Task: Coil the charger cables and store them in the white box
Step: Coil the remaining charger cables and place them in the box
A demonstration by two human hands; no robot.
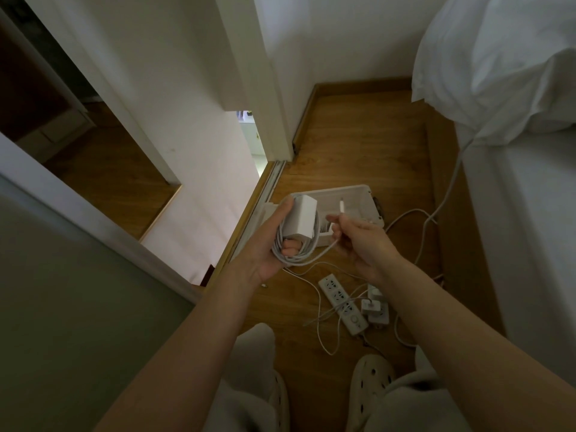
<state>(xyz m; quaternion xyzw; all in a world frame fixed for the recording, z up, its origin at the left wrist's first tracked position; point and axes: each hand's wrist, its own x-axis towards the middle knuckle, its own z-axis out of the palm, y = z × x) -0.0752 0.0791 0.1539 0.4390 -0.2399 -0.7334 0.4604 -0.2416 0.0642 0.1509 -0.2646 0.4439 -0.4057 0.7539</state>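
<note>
Two hands: the left hand [271, 244] grips a white charger brick [304, 218] with its cable [299, 258] looped around it, fingers curled through the coil and thumb laid along its far side; the right hand [364, 241] pinches the free end of that cable between thumb and fingertips.
Where it is: held in the air over the near-left corner of the white box [352, 190].
Direction: the brick's long axis runs away from the person toward the box, and the coil is stretched along the same line.
Free end: it leaves the near edge of the coil, crosses to the right hand, and its plug [342, 207] stands up out of the fingers, tip pointing away over the box.
Box: open, on the floor beside the sliding-door track [271, 182]; its contents are too dim to tell.
On the floor nearby: a white power strip [343, 304] lies near the person's feet, two small adapters [375, 308] just beside it, loose cables [321, 332] trailing over and around them.
Other lead: a grey cord [448, 188] runs down from the bed to the floor right of the box.
Room: wooden floor [358, 135], white walls, a bed [530, 213] with white bedding [498, 67] on the right, a doorway on the left.
Person: pale slippers [371, 377] and light trousers at the bottom edge.
</note>
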